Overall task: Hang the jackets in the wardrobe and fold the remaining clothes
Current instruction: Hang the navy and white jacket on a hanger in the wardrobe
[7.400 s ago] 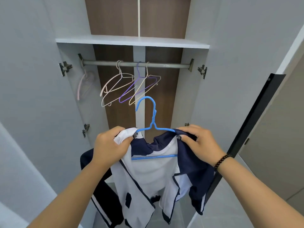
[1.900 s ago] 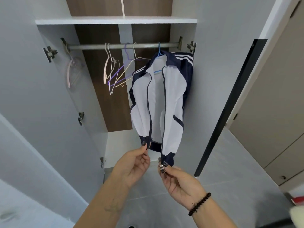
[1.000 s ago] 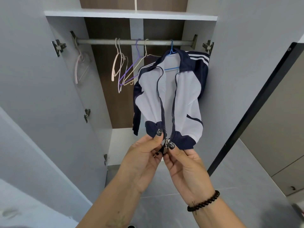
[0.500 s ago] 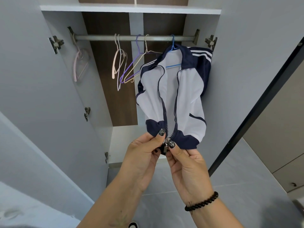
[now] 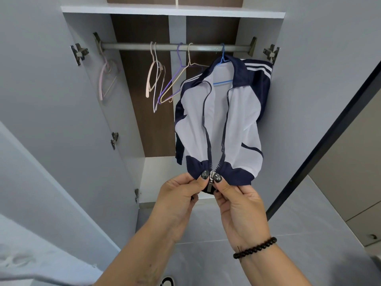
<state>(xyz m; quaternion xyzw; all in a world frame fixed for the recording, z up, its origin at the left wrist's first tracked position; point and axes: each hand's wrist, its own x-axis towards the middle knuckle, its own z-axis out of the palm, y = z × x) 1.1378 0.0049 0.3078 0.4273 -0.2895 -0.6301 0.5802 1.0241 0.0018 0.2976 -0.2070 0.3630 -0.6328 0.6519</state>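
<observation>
One jacket (image 5: 243, 120), six hangers (image 5: 153, 79)

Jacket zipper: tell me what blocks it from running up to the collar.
Nothing visible does. Both hands, left and right, pinch the jacket hem beside the zipper. Above, the open teeth hang free up to the collar; no hanger or cloth crosses them.

both forearms raised; left hand (image 5: 181, 195) and right hand (image 5: 237, 200) side by side, thumbs and forefingers pinched.

Rail (image 5: 132, 47) is bare left of the empty hangers (image 5: 165, 83) (bunched mid-rail); jacket (image 5: 243, 112) fills the right end.
</observation>
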